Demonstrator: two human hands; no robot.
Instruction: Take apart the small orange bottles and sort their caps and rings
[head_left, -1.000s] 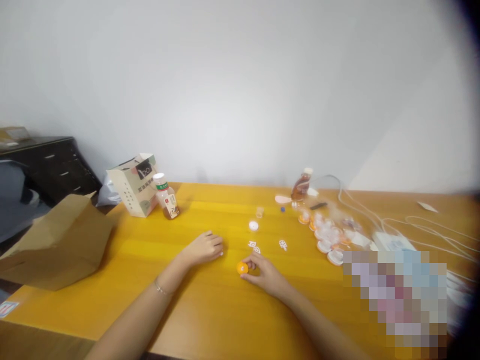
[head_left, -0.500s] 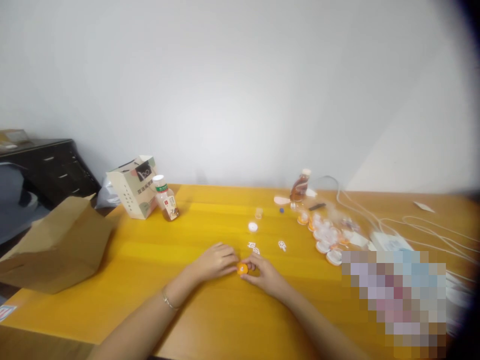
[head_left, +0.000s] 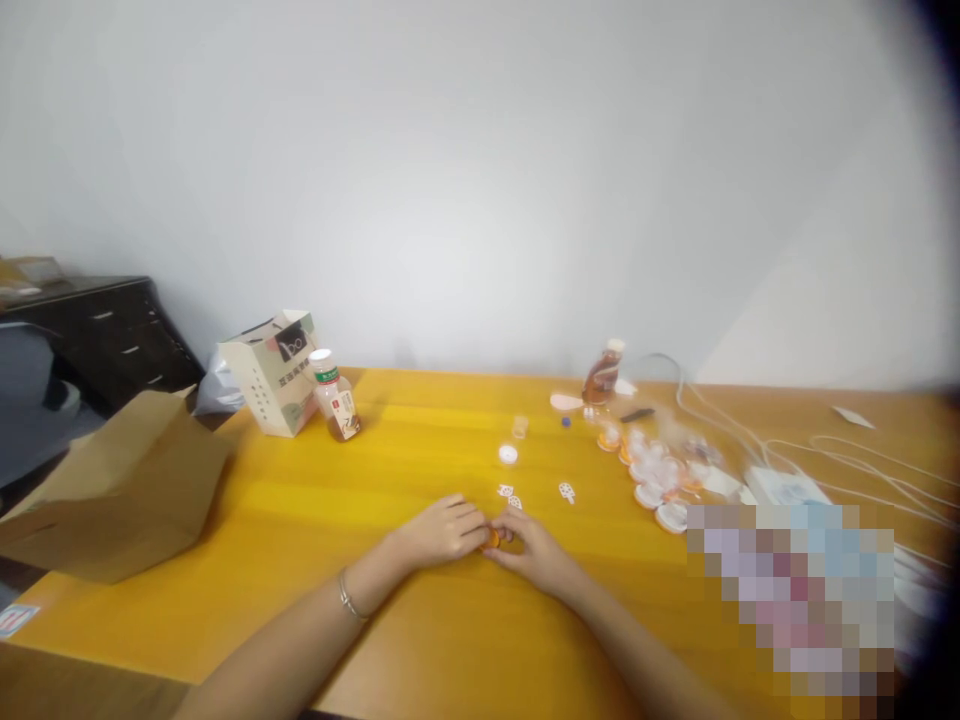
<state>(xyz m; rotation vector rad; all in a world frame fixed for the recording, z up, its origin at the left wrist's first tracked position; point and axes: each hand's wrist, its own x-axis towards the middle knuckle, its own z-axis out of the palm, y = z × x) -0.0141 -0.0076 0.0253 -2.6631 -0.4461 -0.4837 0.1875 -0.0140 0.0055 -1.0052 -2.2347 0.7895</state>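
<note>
Both my hands meet at the middle of the yellow wooden table (head_left: 315, 510). My left hand (head_left: 441, 530) and my right hand (head_left: 529, 548) pinch a small orange round piece (head_left: 493, 539) between their fingertips, and most of it is hidden by the fingers. A thin bracelet sits on my left wrist. Just beyond my fingers lie small white cut-out pieces (head_left: 509, 494) and another white piece (head_left: 566, 491). A white round cap (head_left: 508, 454) lies farther back.
A brown paper bag (head_left: 112, 490) lies at the left edge. A printed paper bag (head_left: 271, 372) and a small drink bottle (head_left: 334, 396) stand at the back left. A brown bottle (head_left: 601, 374), several orange-and-white small containers (head_left: 652, 470) and white cables (head_left: 825, 450) fill the right.
My left hand slid right across the table from a resting spot and joined my right hand on the orange piece. The orange piece is now mostly covered by fingers.
</note>
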